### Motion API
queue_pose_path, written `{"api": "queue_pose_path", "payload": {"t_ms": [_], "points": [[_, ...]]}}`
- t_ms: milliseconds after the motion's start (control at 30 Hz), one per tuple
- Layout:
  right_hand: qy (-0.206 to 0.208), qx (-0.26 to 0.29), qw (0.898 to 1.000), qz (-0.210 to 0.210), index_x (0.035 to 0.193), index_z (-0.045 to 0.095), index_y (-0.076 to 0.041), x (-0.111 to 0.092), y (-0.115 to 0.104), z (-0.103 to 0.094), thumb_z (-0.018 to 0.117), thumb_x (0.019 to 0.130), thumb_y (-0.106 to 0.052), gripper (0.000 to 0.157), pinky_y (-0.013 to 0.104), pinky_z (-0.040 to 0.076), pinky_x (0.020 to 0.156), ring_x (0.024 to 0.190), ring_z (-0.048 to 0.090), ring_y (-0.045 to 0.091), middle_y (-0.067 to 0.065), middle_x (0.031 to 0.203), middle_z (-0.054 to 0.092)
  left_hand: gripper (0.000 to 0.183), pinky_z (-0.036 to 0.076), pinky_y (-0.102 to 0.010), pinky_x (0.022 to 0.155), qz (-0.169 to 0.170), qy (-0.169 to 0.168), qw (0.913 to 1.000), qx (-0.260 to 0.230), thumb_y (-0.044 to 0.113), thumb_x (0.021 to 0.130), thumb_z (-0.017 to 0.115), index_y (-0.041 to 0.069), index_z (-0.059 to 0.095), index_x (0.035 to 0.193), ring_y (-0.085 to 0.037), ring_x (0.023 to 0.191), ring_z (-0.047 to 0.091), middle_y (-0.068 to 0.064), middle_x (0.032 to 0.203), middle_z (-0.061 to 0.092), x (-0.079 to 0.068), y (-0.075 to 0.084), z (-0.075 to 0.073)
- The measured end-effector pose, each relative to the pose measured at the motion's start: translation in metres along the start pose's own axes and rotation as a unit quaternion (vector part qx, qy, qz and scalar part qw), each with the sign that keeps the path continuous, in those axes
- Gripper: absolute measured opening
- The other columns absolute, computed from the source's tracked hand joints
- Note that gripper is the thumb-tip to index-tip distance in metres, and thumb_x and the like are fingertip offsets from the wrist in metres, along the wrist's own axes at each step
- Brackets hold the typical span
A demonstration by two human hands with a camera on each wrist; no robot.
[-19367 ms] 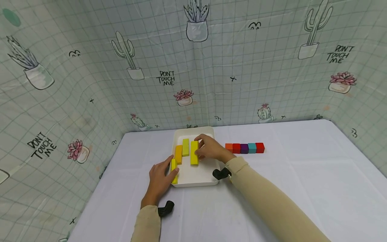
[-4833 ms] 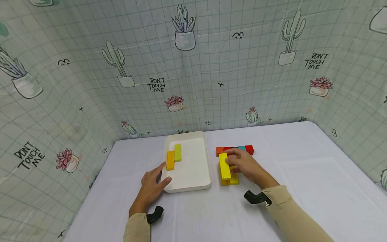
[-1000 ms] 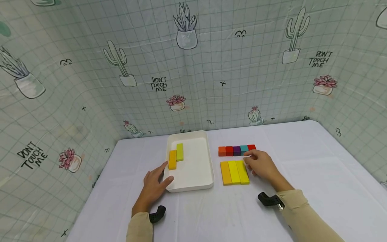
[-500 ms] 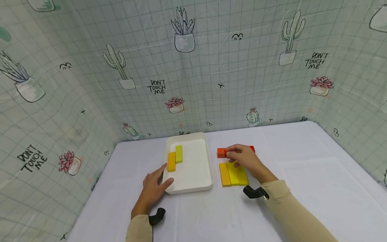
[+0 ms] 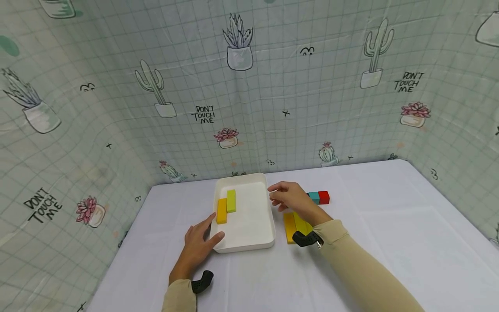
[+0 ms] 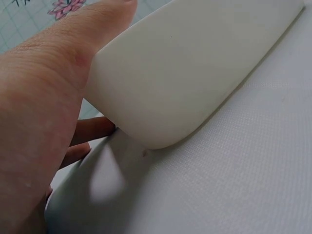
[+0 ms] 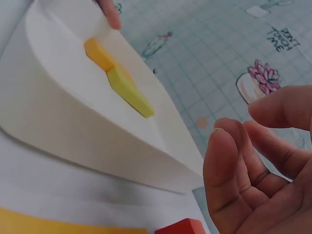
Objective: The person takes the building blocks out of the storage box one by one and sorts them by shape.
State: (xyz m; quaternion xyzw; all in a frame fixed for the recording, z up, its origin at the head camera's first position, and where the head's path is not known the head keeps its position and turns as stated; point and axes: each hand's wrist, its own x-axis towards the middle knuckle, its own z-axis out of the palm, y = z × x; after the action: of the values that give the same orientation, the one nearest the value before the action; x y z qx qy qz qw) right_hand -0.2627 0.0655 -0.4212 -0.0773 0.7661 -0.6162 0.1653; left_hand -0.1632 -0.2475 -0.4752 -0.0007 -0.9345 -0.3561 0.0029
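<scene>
A white tray (image 5: pixel 249 248) lies on the table, holding an orange-yellow block (image 5: pixel 221 211) and a lime-yellow block (image 5: pixel 231 201) along its left side. My left hand (image 5: pixel 196 245) rests at the tray's near left corner, thumb and index fingertip over the rim. Beside the tray's right rim hovers my right hand (image 5: pixel 294 200), fingers loosely bent and apart, with nothing between them in the right wrist view. Under the right wrist, an orange-yellow block (image 5: pixel 289 227) and a yellow block (image 5: pixel 301 223) lie side by side; a third is mostly hidden.
Behind the right hand a row of cubes shows a teal cube (image 5: pixel 314 197) and a red cube (image 5: pixel 323 197); the others are largely covered. A cloth printed with cacti (image 5: pixel 257 95) hangs behind the white table (image 5: pixel 390 208).
My right hand has moved left, from the right end of the cube row, across the cubes, to the tray's right rim. The left hand and the blocks stay where they were.
</scene>
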Motion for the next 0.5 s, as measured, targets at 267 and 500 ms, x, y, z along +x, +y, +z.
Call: {"api": "queue_pose_path", "payload": {"t_ms": [267, 500], "points": [[-0.020, 0.002, 1.000, 0.011, 0.128, 0.063, -0.003, 0.023, -0.011, 0.015, 0.064, 0.098, -0.024, 0.037, 0.031, 0.059, 0.074, 0.100, 0.065, 0.036, 0.020, 0.117, 0.066, 0.076, -0.001, -0.056, 0.120, 0.010, 0.003, 0.9999, 0.005, 0.052, 0.094, 0.064, 0.020, 0.037, 0.157, -0.035, 0.145, 0.031, -0.011, 0.156, 0.041, 0.000, -0.001, 0.000], [-0.043, 0.001, 0.999, 0.004, 0.128, 0.062, 0.001, 0.038, -0.010, 0.028, 0.060, 0.099, -0.020, 0.035, 0.033, 0.060, 0.075, 0.097, 0.067, 0.032, 0.019, 0.115, 0.067, 0.075, -0.001, -0.058, 0.120, 0.013, 0.007, 0.9999, 0.004, 0.052, 0.093, 0.064, 0.018, 0.039, 0.156, -0.037, 0.144, 0.032, -0.013, 0.155, 0.042, -0.002, 0.001, -0.001]]}}
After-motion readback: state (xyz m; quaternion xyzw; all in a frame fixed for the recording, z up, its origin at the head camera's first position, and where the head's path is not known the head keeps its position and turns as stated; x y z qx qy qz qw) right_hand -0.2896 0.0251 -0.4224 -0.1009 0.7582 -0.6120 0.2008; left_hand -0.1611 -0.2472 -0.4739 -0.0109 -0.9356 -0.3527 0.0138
